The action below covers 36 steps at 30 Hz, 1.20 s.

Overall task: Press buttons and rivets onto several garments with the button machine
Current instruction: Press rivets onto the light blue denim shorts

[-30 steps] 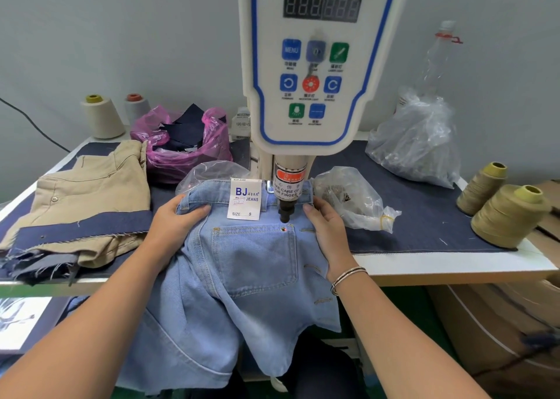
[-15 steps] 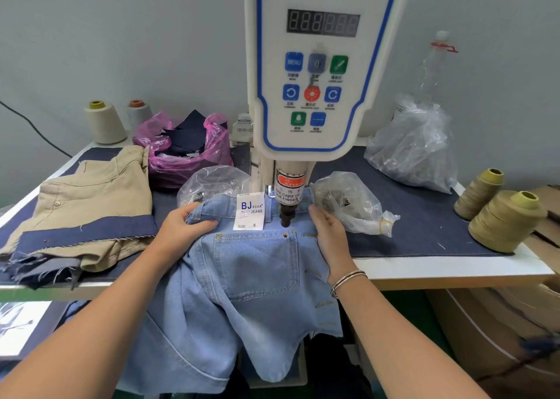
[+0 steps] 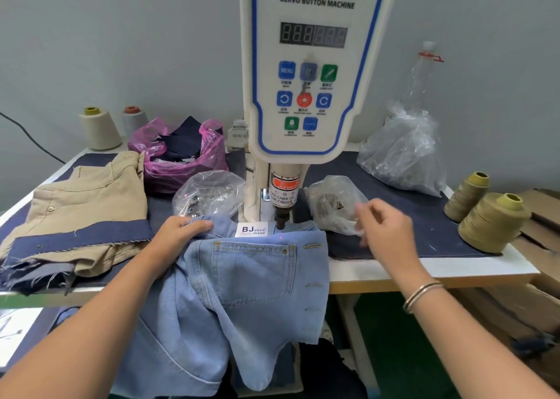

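The right hand (image 3: 386,227) has left the denim shorts (image 3: 242,277), fingers loose, reaching toward the rivet bag (image 3: 333,204); the left hand (image 3: 178,232) still grips the waistband.

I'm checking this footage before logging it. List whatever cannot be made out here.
- Right hand, head view: motion-blurred, grip unclear.
- Small clear bag: contents too small to identify.
- Machine display: digits unreadable.
- Die below press head: hidden by denim shorts.

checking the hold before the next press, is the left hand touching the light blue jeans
Touching. The head view shows the left hand resting on the light blue jeans at the waistband, fingers lying over the bunched fabric with no gap.
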### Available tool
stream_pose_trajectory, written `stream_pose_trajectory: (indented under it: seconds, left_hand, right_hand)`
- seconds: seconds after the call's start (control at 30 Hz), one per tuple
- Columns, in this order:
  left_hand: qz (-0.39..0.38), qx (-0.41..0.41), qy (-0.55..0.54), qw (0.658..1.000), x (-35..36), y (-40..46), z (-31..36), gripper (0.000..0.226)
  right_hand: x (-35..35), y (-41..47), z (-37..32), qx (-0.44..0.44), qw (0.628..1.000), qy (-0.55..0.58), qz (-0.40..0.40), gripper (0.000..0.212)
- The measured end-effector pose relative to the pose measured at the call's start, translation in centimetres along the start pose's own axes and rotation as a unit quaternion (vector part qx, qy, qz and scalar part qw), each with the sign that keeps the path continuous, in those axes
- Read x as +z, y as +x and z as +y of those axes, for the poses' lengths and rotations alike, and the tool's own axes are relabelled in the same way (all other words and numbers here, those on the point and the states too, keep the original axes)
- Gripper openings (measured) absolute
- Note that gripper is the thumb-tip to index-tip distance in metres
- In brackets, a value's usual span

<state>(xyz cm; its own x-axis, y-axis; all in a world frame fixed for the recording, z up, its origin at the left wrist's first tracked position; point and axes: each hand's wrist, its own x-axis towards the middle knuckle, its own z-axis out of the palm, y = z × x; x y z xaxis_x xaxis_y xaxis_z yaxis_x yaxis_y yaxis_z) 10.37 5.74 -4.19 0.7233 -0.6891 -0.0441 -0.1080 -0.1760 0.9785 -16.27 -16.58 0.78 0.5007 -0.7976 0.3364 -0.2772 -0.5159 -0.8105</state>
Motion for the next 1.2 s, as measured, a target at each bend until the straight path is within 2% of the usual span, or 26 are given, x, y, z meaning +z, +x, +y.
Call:
stream_pose_trajectory:
  seconds: [0.07, 0.13, 0.2, 0.27, 0.43, 0.67, 1.03, 1.13, 1.2]
  left_hand:
    - [0.010, -0.010, 0.006, 1.000, 0.1, -0.1, 0.1, 0.038]
    - [0.010, -0.011, 0.008, 1.000, 0.2, -0.1, 0.2, 0.038]
    - [0.013, -0.009, 0.012, 1.000, 0.2, -0.2, 0.2, 0.037]
    - [0.019, -0.007, 0.022, 1.000, 0.2, -0.3, 0.2, 0.036]
    - [0.029, 0.000, 0.037, 0.999, 0.2, -0.2, 0.2, 0.037]
    - [0.036, 0.002, 0.053, 0.998, 0.1, 0.0, -0.1, 0.037]
    - [0.033, 0.014, 0.060, 0.998, 0.0, 0.1, -0.2, 0.037]
    - [0.035, 0.020, 0.053, 0.998, 0.0, 0.2, -0.3, 0.036]
    - [0.037, 0.022, 0.046, 0.998, -0.1, 0.2, -0.3, 0.036]
  right_hand:
    - [-0.8, 2.5, 0.3, -0.079, 0.983, -0.164, 0.015, 0.023]
    - [-0.2, 4.7, 1.0, -0.108, 0.921, -0.370, -0.052, 0.021]
    - [1.0, 6.0, 1.5, -0.125, 0.849, -0.494, -0.138, 0.024]
    - [2.5, 6.9, 2.3, -0.144, 0.805, -0.549, -0.172, 0.027]
    - [4.9, 8.3, 2.8, -0.144, 0.763, -0.616, -0.138, 0.025]
    - [6.4, 8.5, 2.0, -0.114, 0.752, -0.634, -0.139, 0.022]
    - [6.7, 8.1, 1.6, -0.167, 0.697, -0.681, -0.153, 0.023]
    - [6.8, 7.9, 1.6, -0.168, 0.698, -0.679, -0.153, 0.023]
    - [6.7, 7.9, 1.8, -0.149, 0.715, -0.666, -0.149, 0.022]
